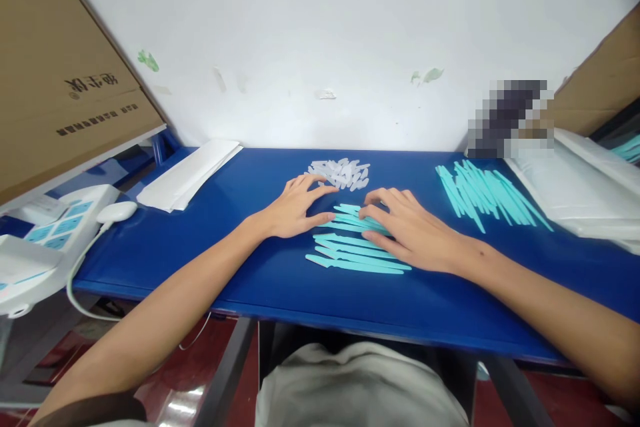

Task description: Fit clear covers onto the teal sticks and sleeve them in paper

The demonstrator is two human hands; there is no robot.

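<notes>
Several turquoise eyebrow razors (357, 267) lie side by side on the blue table, handles pointing right. My right hand (407, 227) rests over the far part of this row, fingers apart and bent, touching the handles. My left hand (297, 207) is spread palm down at the left of the row, its thumb tip by the razors' ends. Its index finger reaches toward a loose pile of small whitish translucent blade caps (343, 173) behind the row. Part of the razors is hidden under my right hand.
Another turquoise razor pile (490, 193) lies at the right, beside white plastic packaging (590, 187). White paper sheets (190, 173) are at the back left. A power strip (65, 233) with a white cable stands at the left edge, below a cardboard box (65, 33). A white wall closes the back.
</notes>
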